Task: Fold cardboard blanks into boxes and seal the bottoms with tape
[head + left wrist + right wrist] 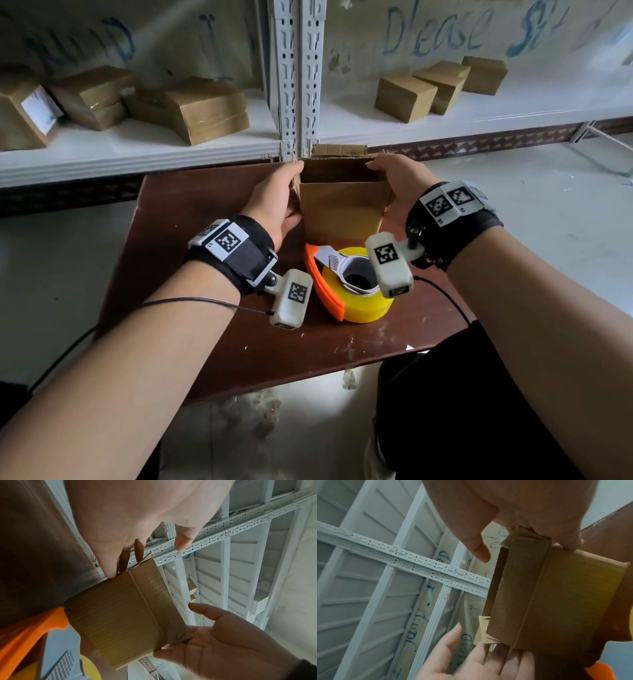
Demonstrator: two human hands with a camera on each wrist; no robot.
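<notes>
A small brown cardboard box (342,209) (123,609) (556,595) stands on the dark brown table (205,205) with its top flaps up and its inside showing. My left hand (291,185) (137,540) presses its left side with straight fingers, the thumb standing free above the edge. Against the right side lies my right hand (394,185) (522,520), palm toward the box, thumb extended. The fingers behind the box are hidden in the head view. A yellow tape roll in an orange dispenser (352,294) (25,635) lies on the table just in front of the box.
More flat cardboard (339,149) stands just behind the box against the white metal shelf post (301,78). Finished boxes sit on the shelf at back left (205,106) and back right (428,85). The table's near edge is by my lap.
</notes>
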